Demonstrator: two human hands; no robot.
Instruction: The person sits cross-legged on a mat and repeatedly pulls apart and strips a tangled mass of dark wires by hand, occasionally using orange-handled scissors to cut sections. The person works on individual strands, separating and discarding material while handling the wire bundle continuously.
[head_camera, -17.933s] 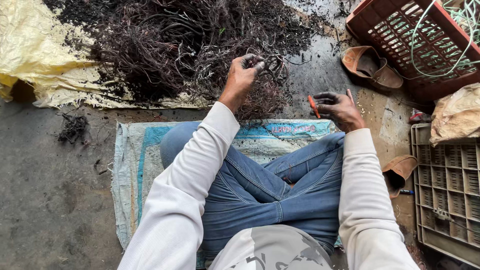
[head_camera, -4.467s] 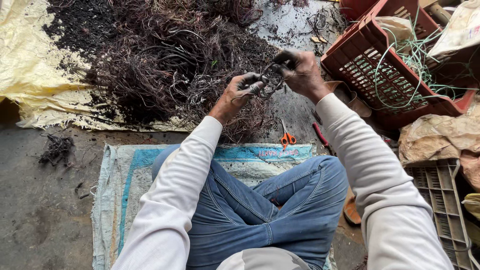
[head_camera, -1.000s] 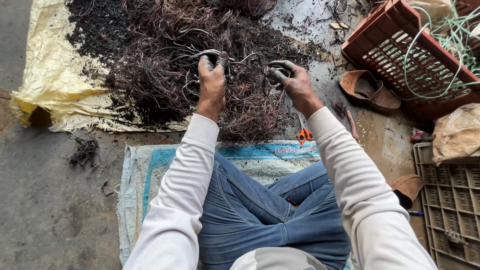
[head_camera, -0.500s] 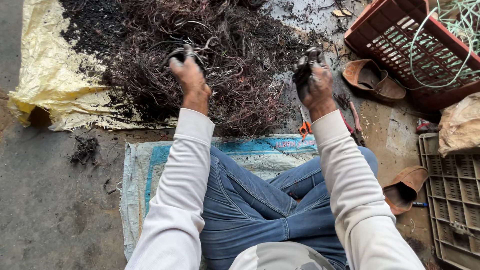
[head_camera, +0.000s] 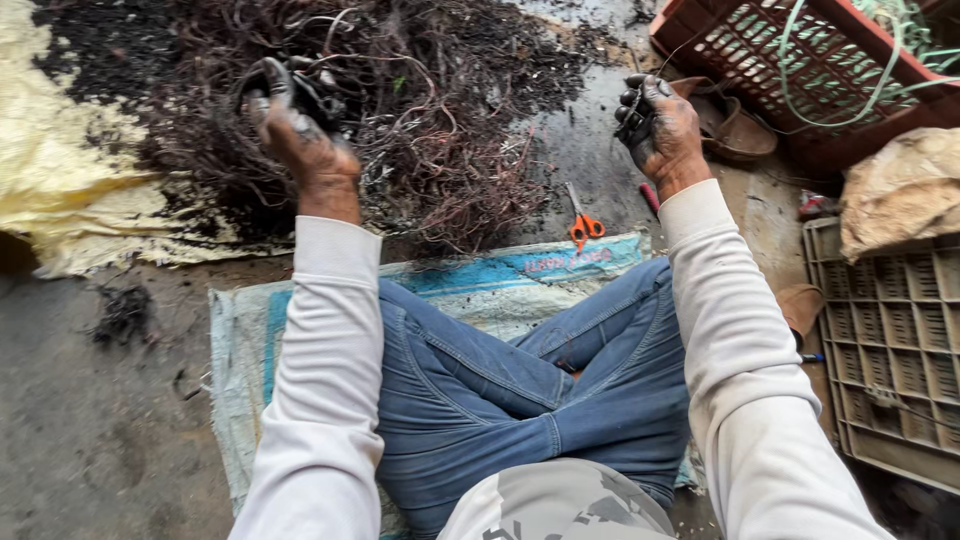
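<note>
- Two soot-blackened hands are raised over the floor, well apart, one on each side of the scene.
- The left hand (head_camera: 297, 135) is closed around a bundle of dark, tangled wire strands (head_camera: 300, 88), held at the far left above the heap.
- The right hand (head_camera: 662, 122) is curled shut at the far right; it appears to grip a few thin dark strands, but the view is too dim to confirm.
- The large heap of burnt, brownish-black tangled wire (head_camera: 420, 110) lies on the floor between and beyond the hands, partly on a yellow plastic sheet (head_camera: 60, 190) at the left.
- A pair of orange-handled scissors (head_camera: 582, 220) lies on the floor just near the heap, beside the far edge of a blue-and-white woven sack mat (head_camera: 500, 280) on which the person sits cross-legged.
- A red slatted plastic crate (head_camera: 800, 50) holding pale green cord stands at the far right, with a brown sandal (head_camera: 730, 125) just beside it.
- A grey plastic grid tray (head_camera: 890, 350) lies at the near right.
</note>
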